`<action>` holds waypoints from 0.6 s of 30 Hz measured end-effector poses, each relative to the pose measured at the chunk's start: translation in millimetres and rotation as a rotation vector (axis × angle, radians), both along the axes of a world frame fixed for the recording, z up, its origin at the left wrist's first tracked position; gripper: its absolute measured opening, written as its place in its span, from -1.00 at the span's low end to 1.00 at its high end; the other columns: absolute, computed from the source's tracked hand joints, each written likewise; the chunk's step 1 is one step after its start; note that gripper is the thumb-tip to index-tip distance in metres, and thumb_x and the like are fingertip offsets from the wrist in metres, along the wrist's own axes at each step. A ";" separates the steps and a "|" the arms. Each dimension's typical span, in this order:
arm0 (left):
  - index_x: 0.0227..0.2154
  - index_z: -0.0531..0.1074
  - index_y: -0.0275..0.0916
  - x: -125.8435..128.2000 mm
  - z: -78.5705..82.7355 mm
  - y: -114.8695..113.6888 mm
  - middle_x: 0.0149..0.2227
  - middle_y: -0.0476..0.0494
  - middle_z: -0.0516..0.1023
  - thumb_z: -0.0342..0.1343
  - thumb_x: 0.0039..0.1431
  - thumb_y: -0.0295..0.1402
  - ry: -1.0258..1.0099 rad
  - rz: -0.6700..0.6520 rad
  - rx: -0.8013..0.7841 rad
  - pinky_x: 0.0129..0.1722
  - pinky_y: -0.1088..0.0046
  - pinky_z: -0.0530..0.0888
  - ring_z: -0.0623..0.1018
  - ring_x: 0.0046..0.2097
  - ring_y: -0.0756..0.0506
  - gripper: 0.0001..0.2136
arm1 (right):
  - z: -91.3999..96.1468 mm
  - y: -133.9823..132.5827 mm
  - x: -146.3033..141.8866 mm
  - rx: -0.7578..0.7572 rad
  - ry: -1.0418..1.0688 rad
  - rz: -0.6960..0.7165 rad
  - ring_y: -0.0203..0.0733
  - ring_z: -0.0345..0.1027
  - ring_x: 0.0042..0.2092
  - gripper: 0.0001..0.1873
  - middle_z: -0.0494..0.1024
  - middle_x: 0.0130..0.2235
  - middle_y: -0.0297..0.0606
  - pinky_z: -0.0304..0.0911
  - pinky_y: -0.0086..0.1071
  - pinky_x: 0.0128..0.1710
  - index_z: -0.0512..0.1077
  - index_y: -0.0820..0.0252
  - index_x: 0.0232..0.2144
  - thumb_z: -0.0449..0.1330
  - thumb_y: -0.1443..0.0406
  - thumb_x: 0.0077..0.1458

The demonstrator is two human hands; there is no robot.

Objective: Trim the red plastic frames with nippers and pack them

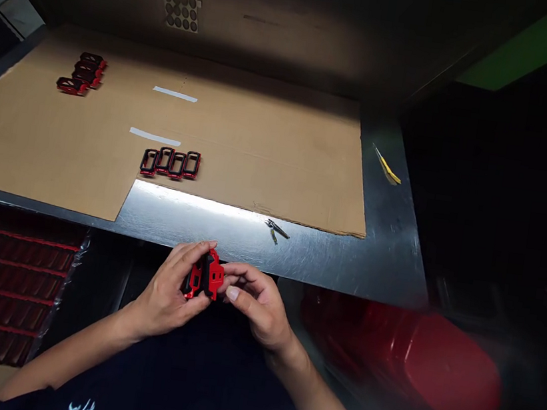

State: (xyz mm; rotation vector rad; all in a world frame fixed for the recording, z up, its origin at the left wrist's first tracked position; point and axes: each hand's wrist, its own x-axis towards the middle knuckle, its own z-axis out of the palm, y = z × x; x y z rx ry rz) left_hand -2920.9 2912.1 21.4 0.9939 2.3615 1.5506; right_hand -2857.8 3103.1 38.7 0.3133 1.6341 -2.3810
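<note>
My left hand is closed around a red and black plastic frame, thumb below and fingers above. The frame stands on edge, and I cannot tell whether it is one piece or two pressed together. Close against its right edge, my right hand has its fingers curled and the thumb near the fingertips in a pinch. Whatever lies between those fingertips is too small or hidden to name. Beyond my hands, a row of similar red and black frames sits near the cardboard's front edge.
Cardboard covers much of the metal table. More frames lie at the far left. Small nippers and a yellow-handled tool rest on the metal. A tray of dark red parts is lower left; a red stool stands right.
</note>
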 end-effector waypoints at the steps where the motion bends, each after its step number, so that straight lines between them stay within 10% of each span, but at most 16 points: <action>1: 0.39 -0.03 0.03 0.2 -1.1 -0.3 0.22 -0.28 0.40 0.20 0.15 -0.51 0.008 0.000 0.002 0.15 0.10 0.43 0.44 0.17 -0.23 -0.19 | 0.6 -0.3 -1.3 -0.019 -0.014 -0.003 -0.23 0.46 -0.25 -0.69 0.62 -0.26 -0.27 0.36 -0.34 -0.17 0.57 0.09 -0.08 0.34 0.15 0.13; 18: 0.44 -0.20 -0.01 0.1 -16.7 -3.0 0.23 -0.33 0.39 0.19 0.14 -0.55 0.060 -0.010 0.039 0.12 0.06 0.46 0.43 0.18 -0.25 -0.08 | -1.0 -8.4 -10.5 0.067 -0.082 -0.005 -0.28 0.44 -0.24 -0.65 0.58 -0.21 -0.28 0.34 -0.40 -0.24 0.56 0.13 -0.11 0.41 0.19 0.04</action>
